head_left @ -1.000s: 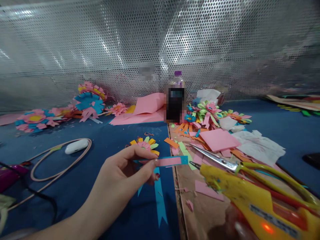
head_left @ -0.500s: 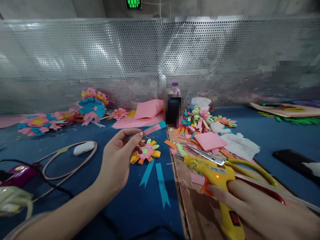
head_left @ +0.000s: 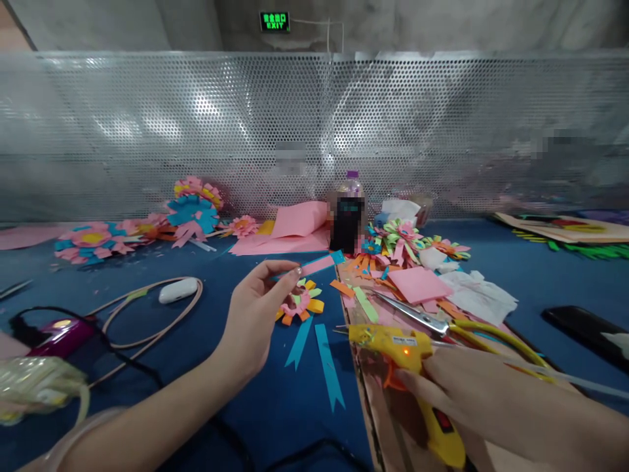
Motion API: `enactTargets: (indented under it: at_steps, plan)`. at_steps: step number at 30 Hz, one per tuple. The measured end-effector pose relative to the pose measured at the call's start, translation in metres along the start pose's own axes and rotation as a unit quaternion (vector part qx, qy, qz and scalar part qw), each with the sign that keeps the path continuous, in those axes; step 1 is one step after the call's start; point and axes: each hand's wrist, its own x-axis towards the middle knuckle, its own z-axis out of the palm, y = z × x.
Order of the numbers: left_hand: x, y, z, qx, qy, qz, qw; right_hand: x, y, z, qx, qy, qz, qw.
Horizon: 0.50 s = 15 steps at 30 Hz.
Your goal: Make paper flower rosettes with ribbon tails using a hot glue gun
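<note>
My left hand (head_left: 258, 305) pinches a pink paper strip (head_left: 317, 265) between thumb and fingers; blue paper (head_left: 338, 256) shows behind the strip. Under and beside those fingers lies a paper flower (head_left: 302, 303) with orange, yellow and green loops. Two blue strips with notched ends, one a blue ribbon (head_left: 329, 364), lie on the table below the flower. At the right, my right hand (head_left: 442, 387) is wrapped round a yellow glue gun (head_left: 388, 339) with its light on. Its nozzle points left, a little above the table.
Scissors (head_left: 417, 313) lie behind the glue gun among paper scraps and crumpled tissue (head_left: 476, 295). A bottle (head_left: 346, 219) stands at the back. Paper flowers (head_left: 93, 241) and a cable (head_left: 142, 341) lie at the left. A dark phone (head_left: 584, 334) is at the right.
The view has shifted slightly. My right hand has brought the glue gun left, with its nozzle nearer the blue strips. My left hand still holds the pink strip, slightly further right.
</note>
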Motion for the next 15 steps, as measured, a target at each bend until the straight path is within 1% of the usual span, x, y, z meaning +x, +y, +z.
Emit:
enactTargets:
  at_steps: [3, 6, 8, 12, 15]
  plan:
    - [0.0, -0.001, 0.0, 0.004, -0.005, -0.001, 1.0, 0.0, -0.001, -0.009, -0.002, -0.046, -0.039, 0.998]
    - [-0.001, -0.002, 0.0, 0.001, -0.009, -0.007, 1.0, -0.001, 0.0, -0.02, -0.008, -0.069, -0.052, 0.996]
    - [-0.002, -0.002, 0.0, -0.003, -0.01, -0.009, 1.0, 0.0, -0.002, -0.023, -0.008, -0.075, -0.056, 0.996]
    - [-0.003, -0.003, 0.0, -0.022, -0.024, -0.012, 0.999, 0.002, -0.011, -0.017, -0.01, -0.079, -0.062, 0.995]
    - [-0.003, -0.003, 0.001, -0.046, -0.038, -0.018, 0.998, 0.001, -0.014, -0.011, -0.017, -0.071, -0.05, 0.996]
